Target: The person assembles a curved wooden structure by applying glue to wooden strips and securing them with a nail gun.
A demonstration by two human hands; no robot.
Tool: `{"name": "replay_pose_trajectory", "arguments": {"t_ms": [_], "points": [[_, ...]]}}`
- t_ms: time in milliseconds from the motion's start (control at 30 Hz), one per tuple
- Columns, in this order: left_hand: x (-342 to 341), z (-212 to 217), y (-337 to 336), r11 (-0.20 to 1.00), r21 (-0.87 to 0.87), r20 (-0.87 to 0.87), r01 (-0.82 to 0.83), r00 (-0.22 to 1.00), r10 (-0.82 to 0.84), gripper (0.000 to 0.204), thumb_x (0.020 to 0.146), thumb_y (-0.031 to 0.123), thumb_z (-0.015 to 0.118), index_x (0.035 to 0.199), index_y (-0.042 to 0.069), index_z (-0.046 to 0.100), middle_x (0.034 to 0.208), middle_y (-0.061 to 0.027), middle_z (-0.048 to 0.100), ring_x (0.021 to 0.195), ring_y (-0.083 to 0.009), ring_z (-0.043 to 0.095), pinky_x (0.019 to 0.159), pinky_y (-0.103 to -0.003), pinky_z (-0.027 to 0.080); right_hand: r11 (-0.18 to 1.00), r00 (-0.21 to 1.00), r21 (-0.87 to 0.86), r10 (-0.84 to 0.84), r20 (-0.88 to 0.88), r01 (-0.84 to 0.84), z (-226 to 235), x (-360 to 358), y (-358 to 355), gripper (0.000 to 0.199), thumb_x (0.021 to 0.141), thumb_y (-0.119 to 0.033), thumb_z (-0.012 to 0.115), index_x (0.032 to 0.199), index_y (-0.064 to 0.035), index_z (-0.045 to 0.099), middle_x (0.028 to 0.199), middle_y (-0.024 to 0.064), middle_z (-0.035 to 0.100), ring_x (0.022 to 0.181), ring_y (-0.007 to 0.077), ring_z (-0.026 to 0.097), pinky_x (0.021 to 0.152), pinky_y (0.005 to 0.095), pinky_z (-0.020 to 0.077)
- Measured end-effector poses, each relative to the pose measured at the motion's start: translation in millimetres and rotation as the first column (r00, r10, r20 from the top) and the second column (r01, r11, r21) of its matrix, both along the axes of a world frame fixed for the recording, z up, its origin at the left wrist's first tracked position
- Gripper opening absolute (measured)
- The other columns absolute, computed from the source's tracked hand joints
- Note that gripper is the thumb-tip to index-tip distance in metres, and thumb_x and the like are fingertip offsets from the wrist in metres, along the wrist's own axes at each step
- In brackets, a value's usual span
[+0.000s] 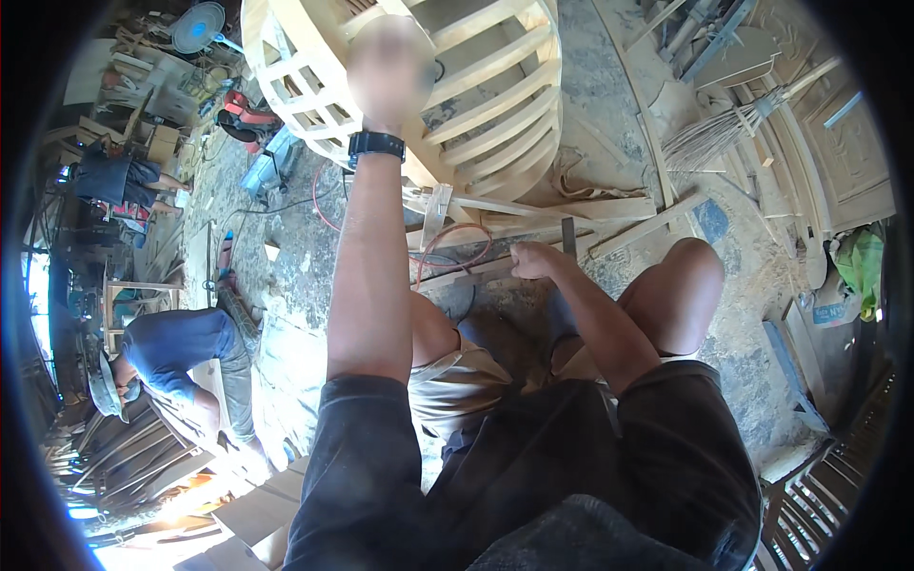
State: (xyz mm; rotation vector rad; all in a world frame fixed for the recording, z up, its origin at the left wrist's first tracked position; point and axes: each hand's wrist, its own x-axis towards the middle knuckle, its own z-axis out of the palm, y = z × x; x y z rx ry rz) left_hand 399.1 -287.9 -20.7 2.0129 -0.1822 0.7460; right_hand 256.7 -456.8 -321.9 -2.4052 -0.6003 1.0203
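Observation:
My left hand reaches far forward to a curved pale wooden lattice frame lying on the ground. The hand is blurred, so its grip is unclear. A black watch sits on that wrist. My right hand is a closed fist around a dark flat tool, whose end sticks up beside long wooden slats at the frame's near edge. My bare knees are bent just below, above dark shorts.
A person in a blue shirt crouches at the left among wood strips. A red cable trails over the dusty concrete. A straw broom, a carved wooden panel, a fan and scrap timber surround me.

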Motion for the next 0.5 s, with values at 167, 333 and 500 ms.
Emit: {"name": "replay_pose_trajectory", "arguments": {"t_ms": [167,333,500], "points": [[7.9,0.2,10.0,0.995,0.069,0.059,-0.078,0.996,0.074,0.033,0.098,0.032,0.060,0.104,0.000,0.069,0.090,-0.0177,0.072,0.082,-0.0311,0.069,0.081,-0.040,0.052,0.961,0.981,0.201,0.194,0.005,-0.191,121.1,6.8,-22.9,0.048,0.081,-0.034,0.074,0.115,-0.0031,0.063,0.105,0.0160,0.069,0.096,0.0287,0.068,0.083,0.0392,0.0527],[5.9,-0.7,6.5,0.997,0.027,0.026,-0.066,0.998,0.066,0.034,0.097,0.032,0.061,0.104,0.000,0.069,0.091,-0.0199,0.072,0.084,-0.0336,0.070,0.080,-0.041,0.052,0.879,0.961,0.424,0.119,0.249,-0.218,247.0,13.3,-79.9,0.035,0.087,-0.030,0.072,0.104,-0.0015,0.061,0.077,0.0096,0.063,0.070,0.0221,0.060,0.064,0.0373,0.0483],[-2.3,5.2,8.3,0.993,0.078,0.033,-0.085,0.996,0.083,0.037,0.098,0.033,0.059,0.106,-0.002,0.068,0.087,-0.0170,0.071,0.079,-0.0266,0.067,0.079,-0.037,0.052,0.886,0.989,0.453,-0.134,0.054,0.096,316.4,42.1,-102.8,0.016,0.095,-0.017,0.065,0.096,-0.0009,0.061,0.074,0.0047,0.062,0.055,0.0101,0.051,0.048,0.0286,0.0398]]}}
